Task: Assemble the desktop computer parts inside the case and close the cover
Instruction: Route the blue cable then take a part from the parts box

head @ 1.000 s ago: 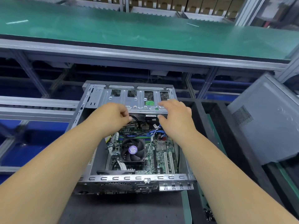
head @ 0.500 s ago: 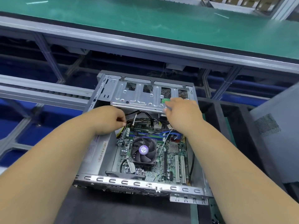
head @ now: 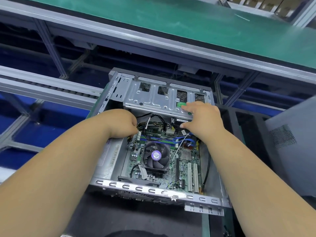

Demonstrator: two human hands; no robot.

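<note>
While my right hand (head: pixel 203 122) is gripping the near edge of the drive cage (head: pixel 159 100), fingers lying on its top plate by the green tab (head: pixel 181 104) and thumb hooked under the lip, my left hand (head: pixel 124 123) is curling in at the cage's left end, just above the cable bundle (head: pixel 153 124). Whether the left fingers are pinching a wire or only tucked under, I cannot tell, since they are hiding beneath my knuckles. I am reading the cage as hinged along the far wall of the case (head: pixel 111 161), its long axis running left to right across my hands, so the coming move is probably a swing downward toward me. Below it, the motherboard (head: pixel 186 161) and cooler fan (head: pixel 156 155) are sitting close, and the cables are lying in the cage's path. Off to my right, well apart, the side cover (head: pixel 294 141) is leaning.
</note>
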